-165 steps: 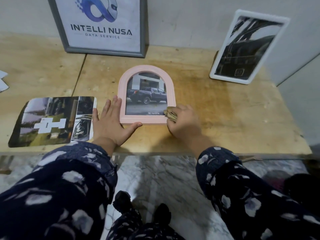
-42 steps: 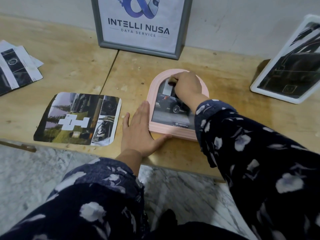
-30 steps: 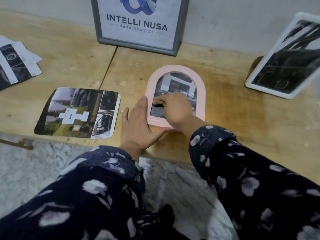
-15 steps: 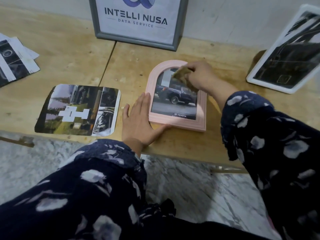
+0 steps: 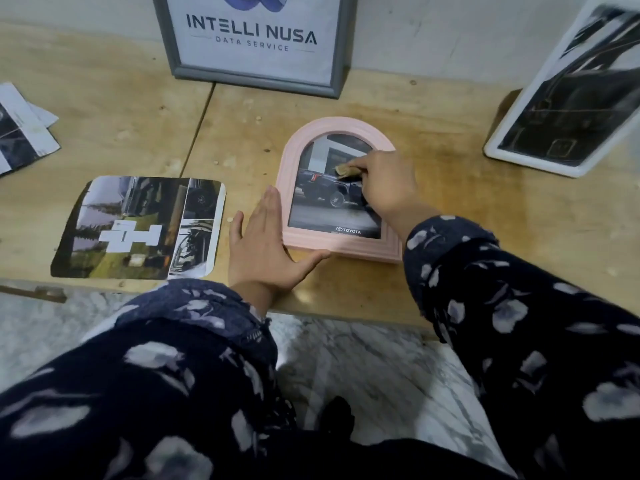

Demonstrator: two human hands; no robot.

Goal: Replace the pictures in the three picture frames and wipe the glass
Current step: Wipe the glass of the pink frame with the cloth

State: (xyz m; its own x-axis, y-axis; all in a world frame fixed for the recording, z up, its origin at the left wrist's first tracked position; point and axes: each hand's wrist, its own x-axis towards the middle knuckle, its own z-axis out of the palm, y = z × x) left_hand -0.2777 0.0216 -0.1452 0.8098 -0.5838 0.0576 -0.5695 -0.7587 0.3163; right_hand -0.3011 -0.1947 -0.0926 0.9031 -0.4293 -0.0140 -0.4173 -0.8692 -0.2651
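Note:
A pink arched picture frame (image 5: 289,181) lies flat on the wooden table (image 5: 467,216), showing a dark pickup truck photo. My right hand (image 5: 388,185) pinches a small tan cloth (image 5: 344,172) and presses it on the glass near the middle. My left hand (image 5: 263,247) lies flat with straight fingers against the frame's lower left corner. A grey frame (image 5: 256,39) with a logo print leans on the wall behind. A white frame (image 5: 568,95) with a dark photo stands at the right.
A loose car photo (image 5: 138,226) with rounded corners lies left of my left hand. More printed sheets (image 5: 20,133) lie at the far left. The table's front edge runs just below my wrists, with marble floor (image 5: 374,368) beneath.
My right hand has slid the cloth from the top of the arched glass down toward its middle. My left hand stays flat at the frame's corner.

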